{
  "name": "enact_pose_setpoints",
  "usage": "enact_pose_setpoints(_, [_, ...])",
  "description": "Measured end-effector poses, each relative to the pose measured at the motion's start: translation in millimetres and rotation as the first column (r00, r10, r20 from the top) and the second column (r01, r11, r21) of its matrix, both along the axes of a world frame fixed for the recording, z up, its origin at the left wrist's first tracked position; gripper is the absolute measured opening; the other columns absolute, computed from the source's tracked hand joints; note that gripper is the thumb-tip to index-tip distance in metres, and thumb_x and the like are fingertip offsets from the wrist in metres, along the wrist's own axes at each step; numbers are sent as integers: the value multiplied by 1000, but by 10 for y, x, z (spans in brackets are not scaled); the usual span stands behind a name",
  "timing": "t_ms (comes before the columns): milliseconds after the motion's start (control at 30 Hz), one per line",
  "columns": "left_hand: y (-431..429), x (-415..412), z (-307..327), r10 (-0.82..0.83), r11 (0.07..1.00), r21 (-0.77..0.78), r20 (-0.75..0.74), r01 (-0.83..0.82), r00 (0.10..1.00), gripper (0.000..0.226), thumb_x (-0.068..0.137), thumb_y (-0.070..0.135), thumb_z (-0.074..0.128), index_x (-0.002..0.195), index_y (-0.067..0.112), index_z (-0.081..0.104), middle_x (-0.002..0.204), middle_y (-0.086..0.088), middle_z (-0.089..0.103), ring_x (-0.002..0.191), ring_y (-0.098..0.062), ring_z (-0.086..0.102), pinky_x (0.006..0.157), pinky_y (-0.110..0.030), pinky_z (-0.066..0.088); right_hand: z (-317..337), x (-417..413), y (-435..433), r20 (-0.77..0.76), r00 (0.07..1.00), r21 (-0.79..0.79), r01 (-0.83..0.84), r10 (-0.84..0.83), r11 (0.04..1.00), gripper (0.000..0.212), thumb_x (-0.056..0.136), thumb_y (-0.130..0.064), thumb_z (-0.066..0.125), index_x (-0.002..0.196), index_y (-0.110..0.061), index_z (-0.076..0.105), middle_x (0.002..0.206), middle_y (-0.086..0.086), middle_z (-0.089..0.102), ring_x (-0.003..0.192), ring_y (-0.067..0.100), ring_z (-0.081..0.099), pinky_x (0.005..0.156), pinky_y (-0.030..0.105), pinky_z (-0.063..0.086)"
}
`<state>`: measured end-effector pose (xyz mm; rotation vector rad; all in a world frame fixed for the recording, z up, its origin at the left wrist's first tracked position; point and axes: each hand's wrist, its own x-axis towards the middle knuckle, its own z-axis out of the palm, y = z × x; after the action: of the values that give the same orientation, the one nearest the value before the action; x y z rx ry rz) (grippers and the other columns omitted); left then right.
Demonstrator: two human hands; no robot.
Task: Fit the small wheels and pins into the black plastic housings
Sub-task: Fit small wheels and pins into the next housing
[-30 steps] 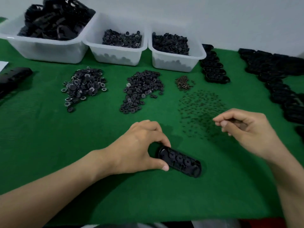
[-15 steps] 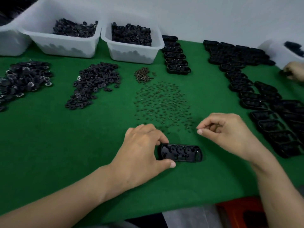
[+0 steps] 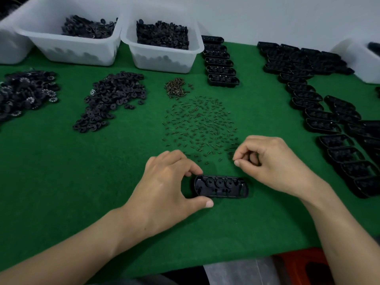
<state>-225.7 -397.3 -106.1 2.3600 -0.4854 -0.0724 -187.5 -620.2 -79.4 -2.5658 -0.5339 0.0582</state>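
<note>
Loose wheels (image 3: pixel 111 97) lie heaped on the green cloth (image 3: pixel 61 171), at 10 o'clock from the work piece. Your left hand (image 3: pixel 164 182) grips the housing (image 3: pixel 221 187) at its 9 o'clock end, forefinger and thumb curled round it. The housing lies flat, open side up, with three wheels seated. Pins (image 3: pixel 199 124) lie scattered at 12 o'clock. Your right hand (image 3: pixel 271 163) sits at 2 o'clock, fingertips pinched; whether it holds a pin cannot be determined. Further housings (image 3: pixel 320 120) are ranked beyond it.
</note>
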Motion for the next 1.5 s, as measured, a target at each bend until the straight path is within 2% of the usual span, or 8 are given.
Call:
enact_pose_setpoints(133, [-5, -1, 9, 5, 1000, 9, 14, -5, 1000, 48, 57, 63, 60, 92, 31, 61, 85, 20, 47, 86, -1, 43, 85, -25, 34, 27, -168, 193, 101, 989, 127, -120, 108, 985, 10, 77, -9, 68, 74, -17, 64, 71, -11, 56, 61, 4, 49, 56, 9, 36])
enact_pose_setpoints(600, [-6, -1, 4, 11, 1000, 18, 8, -11, 1000, 43, 60, 56, 72, 92, 30, 61, 86, 19, 47, 87, -3, 45, 86, -23, 30, -62, -240, 335, 90, 971, 98, -232, 223, 968, 5, 77, -9, 68, 75, -13, 66, 76, -5, 56, 69, 9, 53, 62, 22, 43])
enact_pose_setpoints(867, [-6, 0, 2, 10, 1000, 20, 0, -10, 1000, 44, 58, 61, 64, 91, 31, 61, 85, 20, 46, 88, -3, 43, 86, -21, 26, -11, -163, 245, -16, 980, 153, -195, 200, 969, 9, 78, -12, 72, 80, -20, 73, 76, -10, 60, 66, 7, 55, 60, 13, 39])
enact_pose_setpoints(967, [-8, -1, 8, 9, 1000, 7, -8, -9, 1000, 46, 57, 63, 59, 90, 32, 60, 85, 21, 46, 87, -1, 41, 87, -21, 27, 14, -41, 78, 27, 1000, 227, -12, 6, 974, 15, 79, -8, 68, 84, -23, 71, 75, -10, 63, 64, 6, 55, 57, 12, 42])
enact_pose_setpoints(1033, [-5, -3, 4, 7, 1000, 6, -10, -7, 1000, 45, 57, 63, 59, 90, 32, 60, 86, 21, 46, 87, -1, 42, 88, -21, 27, 5, 28, 17, 39, 996, 190, 75, -83, 979, 17, 79, -6, 69, 83, -22, 71, 74, -12, 62, 62, 2, 53, 56, 9, 40])
enact_pose_setpoints(1133, [-6, 0, -2, 9, 1000, 6, 2, -9, 1000, 46, 57, 62, 60, 90, 31, 61, 85, 20, 47, 86, -2, 43, 87, -22, 28, -29, 54, 63, 37, 999, 50, 20, -22, 999, 14, 78, -10, 71, 83, -23, 73, 76, -12, 60, 61, 2, 51, 57, 8, 36])
enact_pose_setpoints(1333, [-6, 2, -5, 7, 1000, 13, 10, -7, 1000, 45, 58, 61, 62, 90, 31, 61, 85, 20, 47, 85, -3, 43, 85, -22, 28, 19, 75, 234, 49, 995, -160, -79, 88, 984, 7, 79, -20, 71, 85, -23, 73, 81, -8, 58, 71, 11, 54, 67, 32, 47])
enact_pose_setpoints(1500, [-5, -3, -5, 8, 1000, 13, 0, -8, 1000, 46, 57, 63, 60, 90, 31, 61, 85, 21, 46, 86, 0, 42, 87, -21, 27, 61, -37, 191, 78, 994, -82, -64, 70, 995, 9, 78, -10, 67, 74, -18, 64, 72, -17, 52, 67, -5, 49, 62, 6, 34])
